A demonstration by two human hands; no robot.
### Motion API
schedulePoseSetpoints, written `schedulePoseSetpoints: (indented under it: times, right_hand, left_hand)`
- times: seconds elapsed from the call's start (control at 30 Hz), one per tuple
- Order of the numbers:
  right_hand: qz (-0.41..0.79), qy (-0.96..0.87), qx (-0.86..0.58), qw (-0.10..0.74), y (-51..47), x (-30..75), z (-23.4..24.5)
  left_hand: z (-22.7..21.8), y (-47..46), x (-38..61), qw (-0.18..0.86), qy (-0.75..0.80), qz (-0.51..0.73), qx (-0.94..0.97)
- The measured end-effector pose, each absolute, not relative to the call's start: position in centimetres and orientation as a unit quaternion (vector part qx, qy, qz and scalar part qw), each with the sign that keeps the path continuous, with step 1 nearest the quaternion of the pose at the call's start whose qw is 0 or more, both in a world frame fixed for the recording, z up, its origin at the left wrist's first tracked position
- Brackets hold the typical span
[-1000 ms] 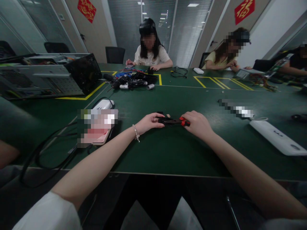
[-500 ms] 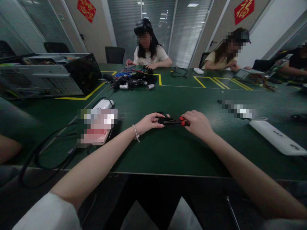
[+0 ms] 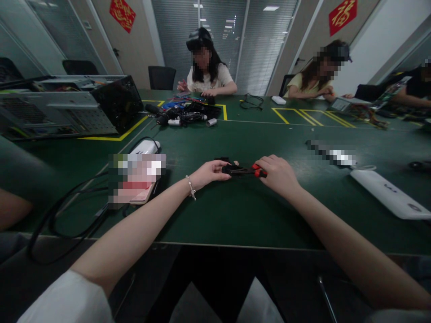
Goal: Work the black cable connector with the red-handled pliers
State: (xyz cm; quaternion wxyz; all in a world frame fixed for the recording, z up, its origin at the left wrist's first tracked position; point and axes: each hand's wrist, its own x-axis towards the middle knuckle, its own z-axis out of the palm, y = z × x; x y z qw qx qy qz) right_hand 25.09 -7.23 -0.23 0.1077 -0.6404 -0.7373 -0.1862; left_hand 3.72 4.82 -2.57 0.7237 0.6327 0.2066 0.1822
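Note:
My right hand point(image 3: 279, 171) is closed around the red handles of dark-jawed pliers point(image 3: 256, 169), which point left. Between the thumb and fingers of my left hand point(image 3: 209, 174) is a small black part point(image 3: 230, 170). The jaws of the pliers reach to that part; the exact contact is too dark to make out. Just behind my left fingertips lies another dark piece point(image 3: 222, 159), with a small pale bit point(image 3: 236, 163) beside it on the green table point(image 3: 229, 215).
An open computer case point(image 3: 74, 107) lies at the back left. Across the table, a co-worker point(image 3: 210, 76) sits behind a heap of cables and tools point(image 3: 186, 112). A white power bank point(image 3: 387, 193) lies on the right; a phone point(image 3: 144, 195) and black cables point(image 3: 54, 220) on the left.
Both my hands stay in nearly the same place with the pliers and the black part. Across the table, the co-worker's hands have shifted slightly.

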Motion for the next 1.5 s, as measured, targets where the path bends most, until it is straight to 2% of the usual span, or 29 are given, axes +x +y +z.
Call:
schedulePoseSetpoints:
  times: [0.37, 0.63, 0.9, 1.13, 1.5]
  right_hand:
    - [-0.225, -0.741, -0.625, 0.093, -7.36, 25.03, 0.09]
    - [-0.182, -0.739, -0.642, 0.089, -7.17, 25.2, -0.41]
    - [-0.224, -0.745, -0.622, 0.087, -7.31, 25.2, 0.07]
    - [-0.166, -0.743, -0.641, 0.1, -7.12, 25.25, -0.41]
    - [-0.202, -0.745, -0.629, 0.095, -7.3, 25.26, -0.09]
  left_hand:
    - [-2.55, 4.77, 3.75, 0.733, 0.211, 0.171, 0.623]
    - [-2.18, 4.5, 3.84, 0.728, 0.222, 0.177, 0.624]
    - [-1.9, 4.33, 3.82, 0.725, 0.235, 0.173, 0.624]
    - [-1.9, 4.49, 3.67, 0.73, 0.226, 0.167, 0.624]
    - [-2.16, 4.47, 3.82, 0.727, 0.222, 0.175, 0.625]
